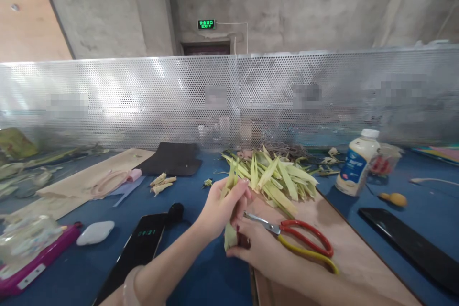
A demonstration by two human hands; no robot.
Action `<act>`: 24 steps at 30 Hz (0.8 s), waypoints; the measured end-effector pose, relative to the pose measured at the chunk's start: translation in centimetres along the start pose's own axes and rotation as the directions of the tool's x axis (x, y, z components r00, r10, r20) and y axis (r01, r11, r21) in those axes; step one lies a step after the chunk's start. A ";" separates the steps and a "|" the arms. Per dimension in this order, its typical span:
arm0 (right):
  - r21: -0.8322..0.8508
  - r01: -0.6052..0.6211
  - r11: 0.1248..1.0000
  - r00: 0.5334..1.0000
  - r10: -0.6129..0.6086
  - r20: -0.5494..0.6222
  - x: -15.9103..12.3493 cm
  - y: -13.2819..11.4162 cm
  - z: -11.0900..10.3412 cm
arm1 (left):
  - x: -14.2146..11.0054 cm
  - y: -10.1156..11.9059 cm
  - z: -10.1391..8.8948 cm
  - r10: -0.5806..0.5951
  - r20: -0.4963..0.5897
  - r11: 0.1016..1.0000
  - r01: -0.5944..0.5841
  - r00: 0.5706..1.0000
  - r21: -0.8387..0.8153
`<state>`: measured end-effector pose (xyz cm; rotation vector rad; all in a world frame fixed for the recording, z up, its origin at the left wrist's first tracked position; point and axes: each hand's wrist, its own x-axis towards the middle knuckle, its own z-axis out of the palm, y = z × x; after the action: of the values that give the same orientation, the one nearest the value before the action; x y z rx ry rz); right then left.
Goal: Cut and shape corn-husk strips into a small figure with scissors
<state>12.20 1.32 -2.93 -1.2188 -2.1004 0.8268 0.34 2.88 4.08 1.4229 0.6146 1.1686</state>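
Note:
My left hand (220, 208) is closed around a pale green corn husk (231, 237), whose pointed ends stick up above the fingers. Lower down, my right hand (260, 246) pinches the bottom end of this same husk. A dark reddish bit shows between the right fingers, too small to name. Just beyond both hands lies a heap of yellow-green corn husks (276, 177) on a wooden board (358, 248). Scissors (278, 229) with one red and one yellow handle rest on the board beside my right hand, their blade tips partly hidden behind it.
On the right are a milk bottle (356, 165), a small gourd-shaped thing (393, 199) and a black phone (412, 248). To the left lie a lit phone (139, 248), a white case (95, 233), a magenta device (39, 267), brown paper (71, 191) and a black sheet (174, 158). Behind stands a perforated metal screen (143, 91).

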 end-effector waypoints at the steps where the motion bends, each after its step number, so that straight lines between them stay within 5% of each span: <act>1: 0.006 -0.009 1.000 1.000 0.009 -0.002 0.0 -0.1 0.0 | -0.1 0.0 0.0 0.000 -0.005 1.000 0.000 1.000 0.004; 11: -0.099 0.067 0.993 0.994 -0.075 -0.078 -0.3 -0.2 0.5 | -0.7 -0.1 1.3 -0.013 -0.162 0.994 0.029 0.987 0.102; 16: -0.083 0.013 0.996 0.999 -0.016 -0.037 -0.4 -0.2 0.6 | -0.6 -0.1 1.6 0.008 -0.238 0.997 0.012 0.971 0.080; 24: -0.063 -0.033 0.997 0.992 0.024 -0.127 -0.6 -0.5 0.9 | 0.3 -0.6 1.0 0.073 -0.328 0.997 -0.070 0.942 0.021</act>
<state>11.56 0.34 -3.24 -1.3032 -2.0258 0.6800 1.50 2.80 3.71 1.2745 0.8052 1.4791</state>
